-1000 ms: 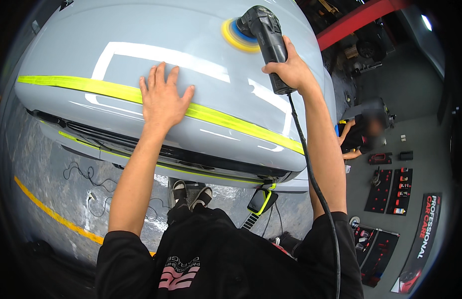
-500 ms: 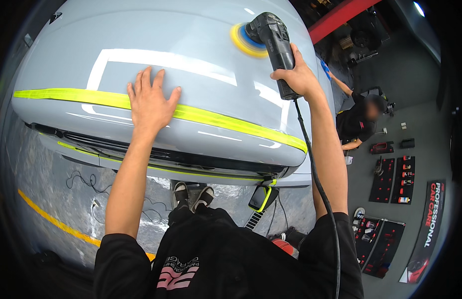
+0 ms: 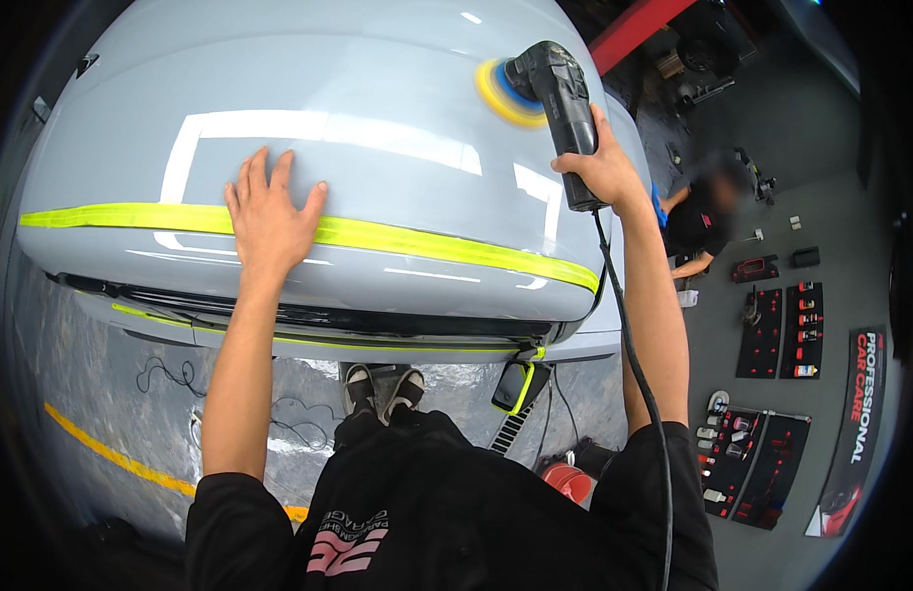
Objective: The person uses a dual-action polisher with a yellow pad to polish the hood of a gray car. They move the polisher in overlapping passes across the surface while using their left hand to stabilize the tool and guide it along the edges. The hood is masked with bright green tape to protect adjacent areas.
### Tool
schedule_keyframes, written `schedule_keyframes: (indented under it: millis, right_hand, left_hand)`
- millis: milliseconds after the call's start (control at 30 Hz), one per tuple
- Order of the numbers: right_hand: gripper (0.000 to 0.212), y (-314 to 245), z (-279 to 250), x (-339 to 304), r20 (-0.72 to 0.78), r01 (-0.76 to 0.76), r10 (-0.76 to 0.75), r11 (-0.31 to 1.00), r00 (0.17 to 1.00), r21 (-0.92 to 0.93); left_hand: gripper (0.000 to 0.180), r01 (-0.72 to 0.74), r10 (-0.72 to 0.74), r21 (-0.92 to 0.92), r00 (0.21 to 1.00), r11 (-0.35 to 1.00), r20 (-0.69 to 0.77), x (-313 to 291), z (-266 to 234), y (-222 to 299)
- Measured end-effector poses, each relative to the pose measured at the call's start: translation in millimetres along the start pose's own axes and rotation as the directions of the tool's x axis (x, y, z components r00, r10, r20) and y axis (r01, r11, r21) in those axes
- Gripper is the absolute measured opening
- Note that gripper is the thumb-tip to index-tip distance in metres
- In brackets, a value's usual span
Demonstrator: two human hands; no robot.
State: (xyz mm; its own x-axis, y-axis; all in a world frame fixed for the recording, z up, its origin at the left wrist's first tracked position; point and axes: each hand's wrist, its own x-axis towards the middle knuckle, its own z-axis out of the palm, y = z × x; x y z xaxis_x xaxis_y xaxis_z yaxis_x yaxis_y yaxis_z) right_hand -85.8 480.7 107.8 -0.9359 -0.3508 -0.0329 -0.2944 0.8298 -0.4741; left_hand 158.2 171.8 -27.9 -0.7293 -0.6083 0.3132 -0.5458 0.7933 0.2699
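Note:
My right hand (image 3: 602, 169) is wrapped round the black body of a corded polisher (image 3: 567, 113). Its round yellow pad (image 3: 503, 96), with a blue backing, lies against the far right part of a glossy light grey car panel (image 3: 368, 79). The pad's edge is blurred. A black cord hangs from the polisher's near end and runs down along my right forearm. My left hand (image 3: 272, 219) rests flat on the panel with fingers spread, its palm across a strip of bright yellow-green tape (image 3: 427, 247) that follows the panel's near edge.
A co-worker (image 3: 703, 219) in black leans at the car's right side with a blue cloth (image 3: 659, 205). A taped car mirror (image 3: 521, 388) juts out near my feet. Cables (image 3: 299, 424) and a red bucket (image 3: 569, 481) are on the floor. Tool boards (image 3: 759, 333) hang on the right wall.
The polisher in my right hand has shifted slightly right and nearer. My left hand still lies on the panel, a little lower left in view. The co-worker's outstretched arm has drawn in.

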Motion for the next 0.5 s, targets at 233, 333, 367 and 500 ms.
schedule_keyframes:
  millis: [233, 333, 367, 500]
  right_hand:
    - [0.122, 51, -10, 2, -0.063, -0.027, 0.031, 0.998, 0.998, 0.052]
    - [0.123, 64, -17, -2, -0.059, -0.080, 0.084, 0.995, 0.995, 0.062]
    - [0.123, 68, -19, -3, -0.061, -0.089, 0.093, 0.994, 0.994, 0.068]
    - [0.123, 88, -29, -9, -0.061, -0.144, 0.153, 0.980, 0.986, 0.134]
  left_hand:
    - [0.063, -0.025, 0.025, 0.009, 1.000, 1.000, -0.012, 1, -4, 3]
    - [0.063, -0.033, 0.033, 0.004, 0.999, 0.999, -0.012, 1, -4, 3]
    - [0.063, -0.036, 0.036, -0.009, 0.999, 0.999, -0.009, 1, -3, 1]
    - [0.064, -0.042, 0.042, 0.000, 0.999, 0.999, -0.008, 2, -1, -1]
